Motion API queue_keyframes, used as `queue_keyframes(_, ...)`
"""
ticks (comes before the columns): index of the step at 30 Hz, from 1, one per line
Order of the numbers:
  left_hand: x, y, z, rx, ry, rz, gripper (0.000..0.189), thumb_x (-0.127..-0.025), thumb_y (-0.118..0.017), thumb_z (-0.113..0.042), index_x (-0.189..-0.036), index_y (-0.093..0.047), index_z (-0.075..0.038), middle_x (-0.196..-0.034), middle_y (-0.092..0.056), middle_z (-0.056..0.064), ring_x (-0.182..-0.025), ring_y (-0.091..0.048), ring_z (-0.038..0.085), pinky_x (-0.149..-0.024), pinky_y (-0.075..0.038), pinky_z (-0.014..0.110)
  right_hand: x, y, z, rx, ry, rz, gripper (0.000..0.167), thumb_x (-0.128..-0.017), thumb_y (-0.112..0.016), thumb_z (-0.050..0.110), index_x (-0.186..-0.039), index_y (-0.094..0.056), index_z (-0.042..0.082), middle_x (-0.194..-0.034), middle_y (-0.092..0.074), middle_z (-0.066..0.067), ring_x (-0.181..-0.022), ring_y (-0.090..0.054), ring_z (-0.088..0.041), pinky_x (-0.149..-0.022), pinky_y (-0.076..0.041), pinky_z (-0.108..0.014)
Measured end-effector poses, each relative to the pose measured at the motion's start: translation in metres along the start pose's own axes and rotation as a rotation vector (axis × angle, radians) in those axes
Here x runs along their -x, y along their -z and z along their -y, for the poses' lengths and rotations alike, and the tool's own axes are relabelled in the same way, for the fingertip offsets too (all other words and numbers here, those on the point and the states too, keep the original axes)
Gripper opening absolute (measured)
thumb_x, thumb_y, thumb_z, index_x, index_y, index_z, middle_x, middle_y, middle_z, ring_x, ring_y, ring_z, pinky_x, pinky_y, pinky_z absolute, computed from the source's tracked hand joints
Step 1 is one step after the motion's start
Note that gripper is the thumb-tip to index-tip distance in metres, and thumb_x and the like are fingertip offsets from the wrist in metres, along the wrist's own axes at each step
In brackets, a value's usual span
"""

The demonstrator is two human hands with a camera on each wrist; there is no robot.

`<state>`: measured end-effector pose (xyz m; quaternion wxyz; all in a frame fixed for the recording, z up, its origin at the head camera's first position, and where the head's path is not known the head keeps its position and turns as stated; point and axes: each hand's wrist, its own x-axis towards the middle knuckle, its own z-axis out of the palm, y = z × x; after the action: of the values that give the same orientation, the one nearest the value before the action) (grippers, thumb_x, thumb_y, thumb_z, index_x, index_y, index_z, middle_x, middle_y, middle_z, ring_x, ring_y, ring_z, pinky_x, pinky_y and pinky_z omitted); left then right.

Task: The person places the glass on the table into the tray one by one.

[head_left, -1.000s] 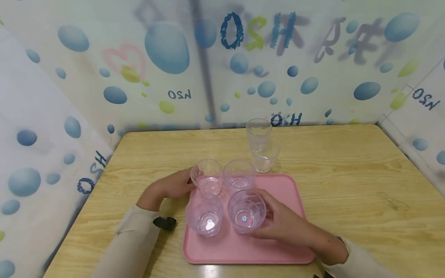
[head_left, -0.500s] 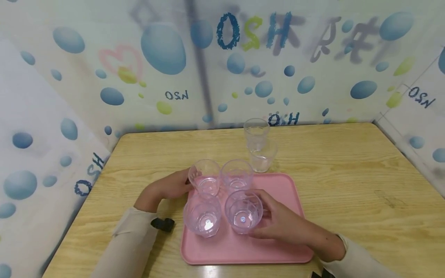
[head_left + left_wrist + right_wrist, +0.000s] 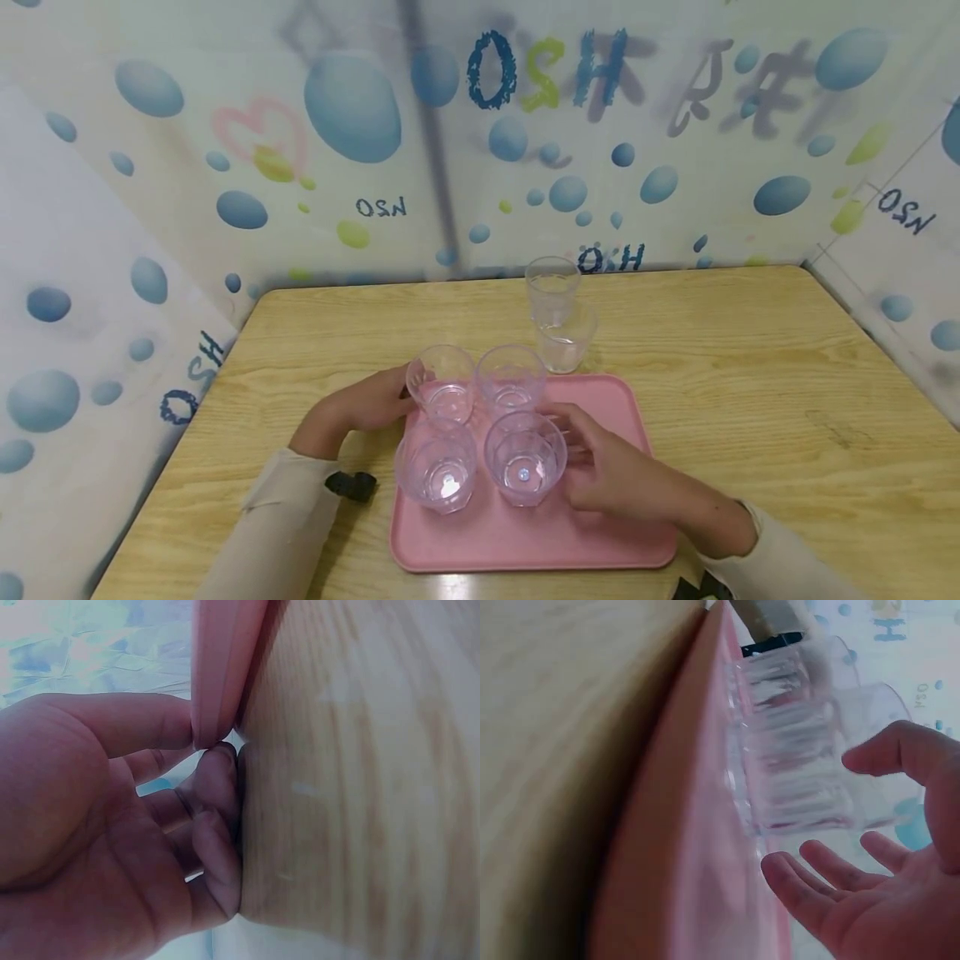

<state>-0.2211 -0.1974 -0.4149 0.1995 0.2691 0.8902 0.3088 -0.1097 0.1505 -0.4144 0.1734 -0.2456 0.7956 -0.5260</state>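
Observation:
Several clear plastic cups stand on the left part of a pink tray [image 3: 600, 542]. In the head view these are a front right cup [image 3: 523, 467], a front left cup [image 3: 437, 471], a back left cup [image 3: 450, 400] and a back right cup [image 3: 512, 385]. My left hand [image 3: 371, 400] grips the tray's left edge; the left wrist view shows the thumb on the rim [image 3: 217, 667] and curled fingertips right under it. Beside the front right cup is my right hand [image 3: 615, 475], fingers spread and relaxed, holding nothing. In the right wrist view a gap shows between its fingertips and the cups.
Behind the tray, two more clear cups stand on the wooden table [image 3: 750, 375]: a nearer cup [image 3: 565, 346] and a farther cup [image 3: 552, 287] close to the printed wall [image 3: 465, 167]. A black wrist strap [image 3: 352, 485] sits at the left sleeve.
My right hand has let go of the front right cup and drawn slightly right. The left hand stays at the tray's edge, and the cups keep their places.

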Motion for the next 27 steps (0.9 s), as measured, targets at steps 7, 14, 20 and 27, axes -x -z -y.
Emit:
queue_keyframes(7, 0.002, 0.002, -0.002, 0.007, 0.0, -0.003, 0.04, -0.104, -0.053, -0.02, -0.14, -0.048, -0.002, -0.142, -0.054, 0.019, -0.137, -0.047, 0.035, -0.115, -0.037, 0.055, 0.0, 0.018, 0.008, -0.063, 0.004, -0.09, 0.07, -0.092, -0.067, 0.006, -0.151, -0.033, 0.023, -0.147, -0.044, -0.013, -0.137, -0.047, -0.036, -0.112, -0.043, -0.046)
queue_keyframes(14, 0.002, 0.002, -0.001, 0.001, 0.003, -0.003, 0.041, -0.104, -0.052, -0.021, -0.14, -0.046, -0.003, -0.144, -0.053, 0.019, -0.137, -0.046, 0.035, -0.115, -0.037, 0.055, -0.001, 0.036, 0.011, -0.012, 0.0, -0.257, 0.059, -0.096, -0.067, 0.018, -0.147, -0.037, 0.011, -0.143, -0.049, -0.016, -0.135, -0.047, -0.039, -0.11, -0.045, -0.041)
queue_keyframes(20, 0.001, 0.002, 0.0, 0.006, 0.001, -0.007, 0.041, -0.104, -0.053, -0.022, -0.14, -0.048, -0.003, -0.141, -0.055, 0.017, -0.136, -0.048, 0.034, -0.114, -0.038, 0.055, 0.0, 0.054, 0.014, 0.025, -0.01, -0.379, 0.056, -0.096, -0.068, 0.016, -0.145, -0.041, 0.01, -0.138, -0.053, -0.011, -0.131, -0.05, -0.034, -0.099, -0.049, -0.016)
queue_keyframes(27, 0.001, -0.001, -0.001, 0.008, -0.007, -0.014, 0.041, -0.104, -0.054, -0.021, -0.14, -0.049, -0.002, -0.139, -0.057, 0.017, -0.134, -0.05, 0.033, -0.114, -0.039, 0.054, -0.015, 0.075, 0.007, 0.053, -0.067, -0.428, 0.066, -0.095, -0.07, 0.018, -0.15, -0.034, 0.012, -0.148, -0.045, -0.012, -0.138, -0.045, -0.031, -0.107, -0.049, -0.031)
